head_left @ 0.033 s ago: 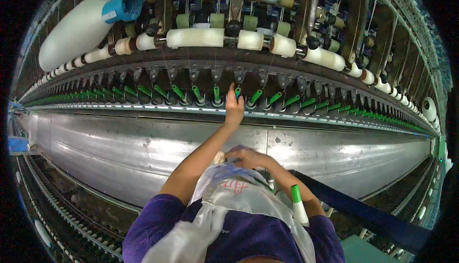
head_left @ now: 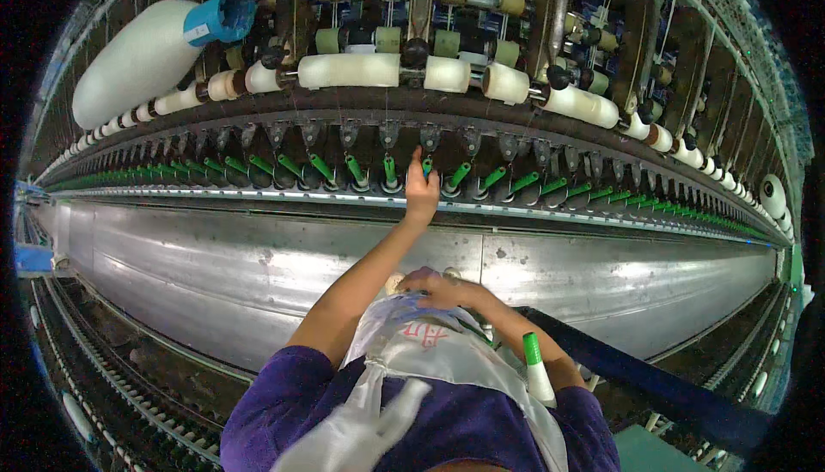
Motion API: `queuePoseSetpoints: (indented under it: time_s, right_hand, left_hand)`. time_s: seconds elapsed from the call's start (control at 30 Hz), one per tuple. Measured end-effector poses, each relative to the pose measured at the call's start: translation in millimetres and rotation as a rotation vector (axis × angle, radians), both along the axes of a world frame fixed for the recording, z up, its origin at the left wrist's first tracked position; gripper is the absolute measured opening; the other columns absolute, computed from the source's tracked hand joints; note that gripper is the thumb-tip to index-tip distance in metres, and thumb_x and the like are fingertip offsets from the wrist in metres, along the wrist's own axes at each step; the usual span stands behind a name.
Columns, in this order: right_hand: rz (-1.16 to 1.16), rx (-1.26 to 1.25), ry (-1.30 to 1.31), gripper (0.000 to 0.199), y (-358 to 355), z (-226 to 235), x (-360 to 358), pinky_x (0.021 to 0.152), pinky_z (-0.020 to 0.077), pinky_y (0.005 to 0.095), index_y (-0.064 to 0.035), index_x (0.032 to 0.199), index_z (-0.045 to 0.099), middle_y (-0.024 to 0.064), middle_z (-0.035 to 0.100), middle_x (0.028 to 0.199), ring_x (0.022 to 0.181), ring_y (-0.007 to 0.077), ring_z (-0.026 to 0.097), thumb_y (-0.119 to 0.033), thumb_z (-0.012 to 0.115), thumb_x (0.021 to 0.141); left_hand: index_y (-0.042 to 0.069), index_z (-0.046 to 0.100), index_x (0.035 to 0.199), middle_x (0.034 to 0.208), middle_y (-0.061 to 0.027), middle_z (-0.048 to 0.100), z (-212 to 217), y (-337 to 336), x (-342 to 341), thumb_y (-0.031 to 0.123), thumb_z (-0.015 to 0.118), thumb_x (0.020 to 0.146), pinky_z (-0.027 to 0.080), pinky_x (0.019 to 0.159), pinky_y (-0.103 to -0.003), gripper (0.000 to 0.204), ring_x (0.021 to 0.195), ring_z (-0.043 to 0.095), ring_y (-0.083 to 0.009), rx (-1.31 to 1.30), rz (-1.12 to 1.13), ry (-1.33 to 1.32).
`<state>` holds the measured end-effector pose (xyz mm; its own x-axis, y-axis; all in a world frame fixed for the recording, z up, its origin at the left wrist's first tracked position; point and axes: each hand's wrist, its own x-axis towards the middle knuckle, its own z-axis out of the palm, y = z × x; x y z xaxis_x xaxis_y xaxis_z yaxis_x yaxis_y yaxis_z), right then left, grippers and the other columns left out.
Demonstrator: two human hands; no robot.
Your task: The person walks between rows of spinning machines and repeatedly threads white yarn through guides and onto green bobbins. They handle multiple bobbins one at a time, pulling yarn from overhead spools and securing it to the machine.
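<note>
One green bobbin is framed by finger and thumb of the left hand, apparently for steadying; whether it is pinched cannot be told. The right hand is blurred, its grip unclear. Behind it, one green-topped white bobbin is carried, probably for easy reach. Up-left, one roving package is seen.

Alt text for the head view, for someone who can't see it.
The left hand is at a green tube in a long row on a textile machine; the right hand, blurred, is by a white apron. A blue-ended white bobbin is at upper left.
</note>
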<state>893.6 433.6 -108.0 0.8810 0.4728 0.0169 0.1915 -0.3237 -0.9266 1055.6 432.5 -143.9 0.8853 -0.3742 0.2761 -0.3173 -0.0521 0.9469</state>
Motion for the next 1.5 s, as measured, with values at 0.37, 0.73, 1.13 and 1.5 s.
queuePoseSetpoints:
  time_s: [0.37, 0.73, 1.13, 1.5]
  right_hand:
    - [-0.535, -0.518, 0.369, 0.013, -47, -64, -29, 0.063, 0.0462, 0.0366, -0.0035, 0.088, 0.061, 0.0182, 0.06, 0.078, 0.067, 0.0317, 0.057, -0.013, 0.057, 0.081]
    - [-0.607, 1.04, 0.772, 0.044, 1, 46, 34, 0.074, 0.0426, 0.0283, 0.0028, 0.101, 0.059, 0.0068, 0.061, 0.088, 0.081, 0.0147, 0.055, -0.038, 0.049, 0.09]
    - [-1.135, 0.794, 0.443, 0.02, 39, 38, 43, 0.069, 0.0417, 0.0259, -0.0011, 0.086, 0.066, 0.0031, 0.063, 0.082, 0.077, 0.0136, 0.055, -0.015, 0.073, 0.073]
    - [-0.991, 0.025, -0.135, 0.011, 33, 2, 23, 0.059, 0.0427, 0.031, -0.0034, 0.074, 0.059, 0.008, 0.06, 0.077, 0.067, 0.0217, 0.054, -0.011, 0.066, 0.077]
  left_hand:
    - [0.006, 0.045, 0.095, 0.071, -0.0019, 0.049, 136, 9, 9, 0.006, 0.061, 0.081, 0.04, 0.056, -0.022, 0.022, 0.062, 0.046, -0.0077, -0.319, 0.021, 0.002]
    - [0.011, 0.043, 0.094, 0.062, -0.0018, 0.038, 132, 89, 1, 0.042, 0.042, 0.093, 0.032, 0.043, -0.027, 0.032, 0.047, 0.035, -0.0105, -0.582, -0.016, 0.77]
    - [0.011, 0.042, 0.089, 0.061, -0.0022, 0.038, 96, 101, -11, 0.037, 0.047, 0.09, 0.033, 0.042, -0.028, 0.026, 0.047, 0.037, -0.0129, -0.612, 0.282, 0.815]
    - [0.007, 0.039, 0.105, 0.075, -0.0079, 0.051, 55, 122, -10, 0.002, 0.055, 0.083, 0.05, 0.057, -0.034, 0.027, 0.067, 0.054, -0.0199, -0.744, 0.316, 1.041]
